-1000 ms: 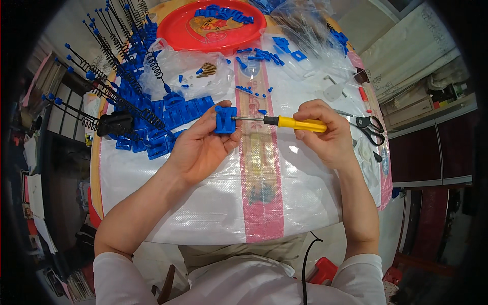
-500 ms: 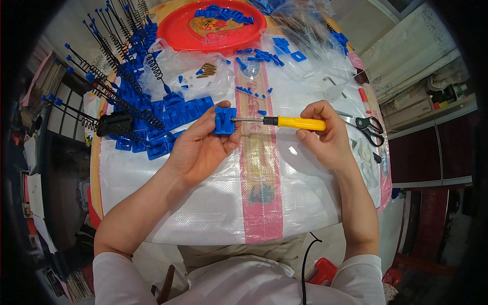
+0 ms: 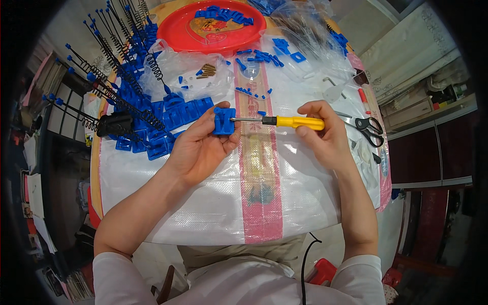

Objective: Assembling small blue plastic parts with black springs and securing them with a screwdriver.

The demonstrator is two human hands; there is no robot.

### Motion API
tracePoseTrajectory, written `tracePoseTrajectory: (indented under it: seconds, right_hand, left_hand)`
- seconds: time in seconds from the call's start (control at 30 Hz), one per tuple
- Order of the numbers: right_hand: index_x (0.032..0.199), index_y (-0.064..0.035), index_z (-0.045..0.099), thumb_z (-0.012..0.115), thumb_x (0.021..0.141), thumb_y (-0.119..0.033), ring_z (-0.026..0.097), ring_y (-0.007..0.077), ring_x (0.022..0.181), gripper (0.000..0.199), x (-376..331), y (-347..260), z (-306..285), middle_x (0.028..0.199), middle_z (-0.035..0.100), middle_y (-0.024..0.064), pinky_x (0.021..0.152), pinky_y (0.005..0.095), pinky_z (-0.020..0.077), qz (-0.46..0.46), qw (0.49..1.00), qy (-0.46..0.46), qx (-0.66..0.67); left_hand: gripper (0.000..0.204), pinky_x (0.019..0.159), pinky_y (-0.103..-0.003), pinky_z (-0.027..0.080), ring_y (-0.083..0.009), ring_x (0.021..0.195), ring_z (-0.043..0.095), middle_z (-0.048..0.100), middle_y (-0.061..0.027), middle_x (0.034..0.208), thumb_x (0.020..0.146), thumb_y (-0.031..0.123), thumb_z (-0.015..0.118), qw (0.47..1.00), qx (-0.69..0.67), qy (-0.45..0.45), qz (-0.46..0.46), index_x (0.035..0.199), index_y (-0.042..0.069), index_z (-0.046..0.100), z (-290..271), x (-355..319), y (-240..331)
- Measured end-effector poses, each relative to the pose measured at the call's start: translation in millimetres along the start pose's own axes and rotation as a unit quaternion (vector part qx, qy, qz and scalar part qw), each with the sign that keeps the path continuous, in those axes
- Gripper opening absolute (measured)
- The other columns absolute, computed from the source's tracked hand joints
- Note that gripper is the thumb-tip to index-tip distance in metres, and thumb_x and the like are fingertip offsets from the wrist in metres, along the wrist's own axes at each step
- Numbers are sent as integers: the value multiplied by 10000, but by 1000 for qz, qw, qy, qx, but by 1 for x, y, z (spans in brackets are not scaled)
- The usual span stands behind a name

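Observation:
Between the thumb and fingers of my left hand point(image 3: 195, 150) is a small blue plastic part point(image 3: 224, 122). A screwdriver point(image 3: 300, 122) with a yellow handle lies level, its metal shaft reaching left so that the tip meets the right side of the blue part. My right hand point(image 3: 325, 134) has its thumb and fingers around the rear of that handle. Whatever the tip sits in is too small to make out. Just above the shaft lies a small blue piece point(image 3: 262, 113) on the white woven sheet point(image 3: 203, 213).
Blue bases with black coiled springs point(image 3: 147, 117) crowd the left. A red tray point(image 3: 170, 43) of blue parts stands at the back. Brass-coloured pins point(image 3: 206, 70) rest on a clear bag, with small blue pieces point(image 3: 262, 57) nearby. Black-handled scissors point(image 3: 370, 131) lie at the right.
My right hand's fingers have shifted slightly around the handle, and the screwdriver has moved a touch left. My left hand and the blue part stay almost where they were.

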State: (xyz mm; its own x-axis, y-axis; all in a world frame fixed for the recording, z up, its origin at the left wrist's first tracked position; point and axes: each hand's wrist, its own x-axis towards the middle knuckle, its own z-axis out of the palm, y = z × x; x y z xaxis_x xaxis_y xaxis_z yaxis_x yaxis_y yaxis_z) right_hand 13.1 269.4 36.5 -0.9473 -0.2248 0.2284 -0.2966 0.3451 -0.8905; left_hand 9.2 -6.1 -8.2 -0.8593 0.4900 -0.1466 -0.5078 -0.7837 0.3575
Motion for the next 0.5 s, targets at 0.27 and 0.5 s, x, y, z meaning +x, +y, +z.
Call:
tracePoseTrajectory:
  seconds: [0.27,0.5]
  right_hand:
    - [1050,-1,593,685,896,-129,491,55,699,220,0,7,-5,789,587,6,627,225,397,-24,998,-28,-49]
    - [1080,-8,563,686,891,-150,474,56,664,266,-1,2,-4,752,586,11,603,225,381,-8,999,-16,-32]
  left_hand:
    - [370,920,-365,504,-291,1015,618,591,-210,1147,1036,191,462,999,-34,2,-3,1379,63,407,-4,1,0]
    - [369,882,-345,494,-278,1005,615,586,-205,1144,1035,197,466,1000,-17,16,-3,1381,83,410,1,1,-1]
